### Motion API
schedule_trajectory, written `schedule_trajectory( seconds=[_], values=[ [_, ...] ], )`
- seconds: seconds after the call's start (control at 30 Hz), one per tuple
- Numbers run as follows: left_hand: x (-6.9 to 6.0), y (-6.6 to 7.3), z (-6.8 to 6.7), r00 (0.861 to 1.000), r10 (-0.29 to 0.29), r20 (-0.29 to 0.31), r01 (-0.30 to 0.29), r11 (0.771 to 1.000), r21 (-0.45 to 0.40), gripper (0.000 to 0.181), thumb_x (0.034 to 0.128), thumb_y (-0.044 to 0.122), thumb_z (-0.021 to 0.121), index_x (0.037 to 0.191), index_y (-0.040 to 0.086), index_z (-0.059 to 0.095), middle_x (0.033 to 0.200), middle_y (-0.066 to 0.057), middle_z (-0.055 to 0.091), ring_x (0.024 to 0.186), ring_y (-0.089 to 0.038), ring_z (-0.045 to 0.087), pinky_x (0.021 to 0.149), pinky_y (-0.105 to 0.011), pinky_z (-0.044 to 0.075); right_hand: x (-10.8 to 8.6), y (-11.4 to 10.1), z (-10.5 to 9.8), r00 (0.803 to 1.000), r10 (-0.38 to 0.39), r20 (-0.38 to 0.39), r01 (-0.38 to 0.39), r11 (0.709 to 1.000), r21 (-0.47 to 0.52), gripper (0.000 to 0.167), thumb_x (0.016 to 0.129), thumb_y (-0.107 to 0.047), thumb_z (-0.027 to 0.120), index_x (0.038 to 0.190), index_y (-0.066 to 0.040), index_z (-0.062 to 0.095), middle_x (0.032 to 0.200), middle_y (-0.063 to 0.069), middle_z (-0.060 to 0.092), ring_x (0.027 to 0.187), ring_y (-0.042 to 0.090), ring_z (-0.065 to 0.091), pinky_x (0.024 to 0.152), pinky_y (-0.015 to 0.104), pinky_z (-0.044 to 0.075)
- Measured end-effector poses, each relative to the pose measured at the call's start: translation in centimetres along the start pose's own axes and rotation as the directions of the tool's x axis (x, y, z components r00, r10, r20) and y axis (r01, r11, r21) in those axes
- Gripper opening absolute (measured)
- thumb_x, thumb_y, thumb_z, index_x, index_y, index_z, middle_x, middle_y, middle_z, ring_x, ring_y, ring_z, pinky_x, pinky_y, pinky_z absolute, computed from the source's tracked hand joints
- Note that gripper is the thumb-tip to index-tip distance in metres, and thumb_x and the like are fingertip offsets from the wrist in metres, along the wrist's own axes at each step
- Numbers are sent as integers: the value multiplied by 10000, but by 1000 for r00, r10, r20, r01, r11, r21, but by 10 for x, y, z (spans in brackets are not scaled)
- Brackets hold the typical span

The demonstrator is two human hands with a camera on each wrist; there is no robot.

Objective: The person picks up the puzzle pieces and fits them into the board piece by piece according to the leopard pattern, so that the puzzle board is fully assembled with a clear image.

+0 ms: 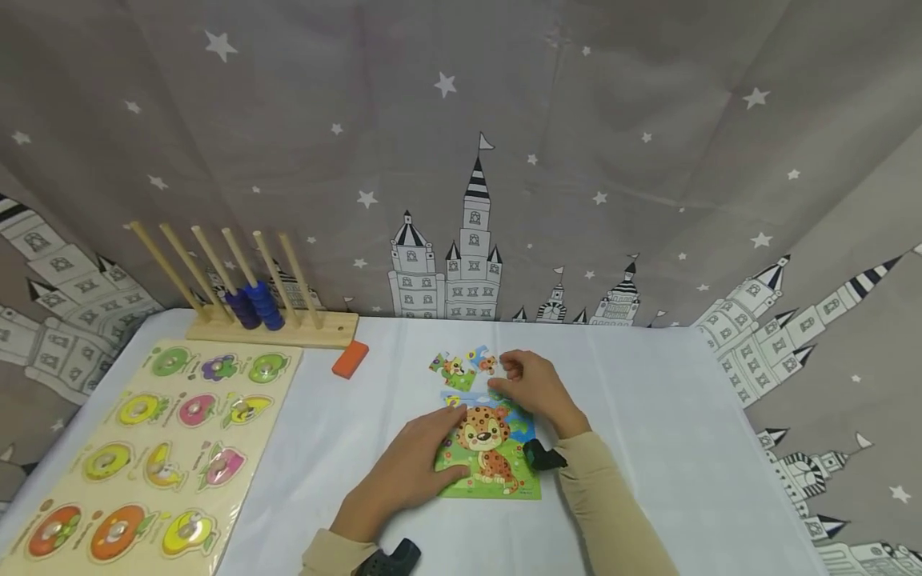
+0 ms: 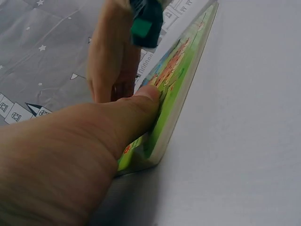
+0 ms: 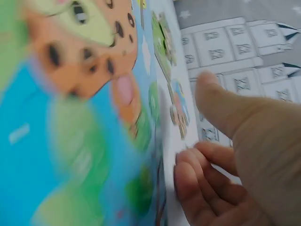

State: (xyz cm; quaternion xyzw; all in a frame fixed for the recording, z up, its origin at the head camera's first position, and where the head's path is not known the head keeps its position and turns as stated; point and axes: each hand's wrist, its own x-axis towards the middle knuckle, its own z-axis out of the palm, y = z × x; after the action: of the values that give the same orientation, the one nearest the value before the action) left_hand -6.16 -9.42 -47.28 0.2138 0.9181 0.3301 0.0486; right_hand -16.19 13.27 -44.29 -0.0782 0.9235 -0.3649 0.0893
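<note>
While the left hand (image 1: 414,460) lies across the left edge of a leopard jigsaw puzzle (image 1: 490,460), its thumb rests on the green lower part of the picture and its fingers reach toward the far-left corner of the puzzle; thumb and fingers are spread apart. The puzzle lies flat on the white-covered table (image 1: 648,416), well in from the table's far edge, with a spotted leopard against green ground and blue sky.

The right hand (image 1: 540,392) is held over the puzzle's far-right corner, thumb and fingertips apart, the fingers loosely bent, with nothing between them. Just beyond the puzzle's far edge lie loose jigsaw pieces: a mostly green group (image 1: 455,372) and, to its right, a blue piece (image 1: 483,358) with a small brown animal on it, near the right fingertips.

Near the table's far-left corner stands a wooden peg stand (image 1: 331,330) with six rods; dark purple rings (image 1: 242,310) sit on the third rod from the left and blue rings (image 1: 265,306) on the fourth. An orange-red block (image 1: 350,360) lies by the stand's right end. Along the table's left edge lies a wooden fruit-and-vegetable knob puzzle (image 1: 248,432). A grey curtain (image 1: 403,152) printed with stars and castles hangs behind the table's far edge.
</note>
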Motion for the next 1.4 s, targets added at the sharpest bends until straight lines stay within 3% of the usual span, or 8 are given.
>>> schedule_trajectory(
  seconds=[0.1, 0.27, 0.37, 0.5, 0.67, 0.83, 1.07, 1.4],
  values=[
    [0, 0, -3, 1000, -4, 5, 4, 1000, -6, 838, 873, 446, 774, 1564, 133, 417, 1579, -74, 485, 1458, -327, 454, 1209, -549, 359, 21, -6, 3, 1000, 15, -25, -17, 998, -58, 571, 903, -359, 785, 1374, -74, 631, 1131, 88, 691, 950, 194, 636, 849, 383, 566],
    [0, 1, -1, 1000, -23, 10, 23, 1000, -11, 923, 861, 463, 785, 1601, 136, 341, 1583, -18, 485, 1466, -309, 446, 1219, -534, 353, 43, -13, 3, 998, -28, 48, 35, 987, -155, 600, 885, -331, 809, 1423, -157, 607, 1091, 71, 597, 869, 187, 516, 776, 355, 474],
    [1, 1, -2, 999, -40, 10, 40, 999, -13, 980, 854, 481, 790, 1622, 143, 284, 1590, 21, 475, 1471, -293, 440, 1222, -519, 356, 47, -14, 1, 997, -2, 75, 12, 991, -135, 524, 871, -308, 826, 1337, -139, 657, 1133, 75, 602, 937, 205, 544, 849, 391, 509],
    [3, 1, -2, 999, -43, -10, 43, 999, -9, 1003, 841, 486, 803, 1623, 142, 279, 1622, -15, 429, 1486, -291, 422, 1223, -514, 359, 47, -11, 2, 997, 67, 37, -65, 995, -72, 424, 878, -307, 819, 1215, -120, 644, 1121, 71, 623, 962, 220, 584, 863, 403, 533],
    [3, 0, 1, 996, -83, -11, 83, 996, -12, 1080, 820, 511, 815, 1638, 128, 224, 1659, -76, 356, 1501, -307, 397, 1218, -515, 368, 26, -7, 5, 992, 119, -51, -115, 991, 69, 235, 940, -277, 746, 1101, -123, 669, 976, 54, 678, 822, 175, 641, 757, 357, 538],
    [3, -1, 1, 995, -90, -34, 90, 996, -5, 1168, 797, 519, 836, 1646, 93, 157, 1690, -85, 281, 1513, -312, 374, 1222, -498, 368, -12, -12, 13, 996, 84, 26, -87, 981, 171, 170, 926, -229, 764, 1036, -115, 704, 866, 23, 735, 666, 101, 689, 640, 275, 546],
    [2, 0, -1, 990, -134, -31, 136, 988, 70, 1158, 789, 603, 802, 1634, 79, 208, 1672, -111, 320, 1549, -314, 305, 1236, -525, 337, -30, -26, 27, 997, -19, 71, 8, 988, 153, 158, 927, -192, 761, 1041, -85, 734, 820, 8, 734, 613, 77, 667, 582, 257, 536],
    [2, -1, -1, 995, -94, -29, 96, 989, 110, 1046, 803, 580, 795, 1609, 115, 317, 1677, -61, 322, 1556, -290, 295, 1244, -532, 314, -30, -31, 41, 992, -111, -53, 108, 993, -52, 138, 910, -168, 777, 1000, -63, 773, 859, 23, 717, 713, 61, 611, 621, 201, 517]
  ],
)
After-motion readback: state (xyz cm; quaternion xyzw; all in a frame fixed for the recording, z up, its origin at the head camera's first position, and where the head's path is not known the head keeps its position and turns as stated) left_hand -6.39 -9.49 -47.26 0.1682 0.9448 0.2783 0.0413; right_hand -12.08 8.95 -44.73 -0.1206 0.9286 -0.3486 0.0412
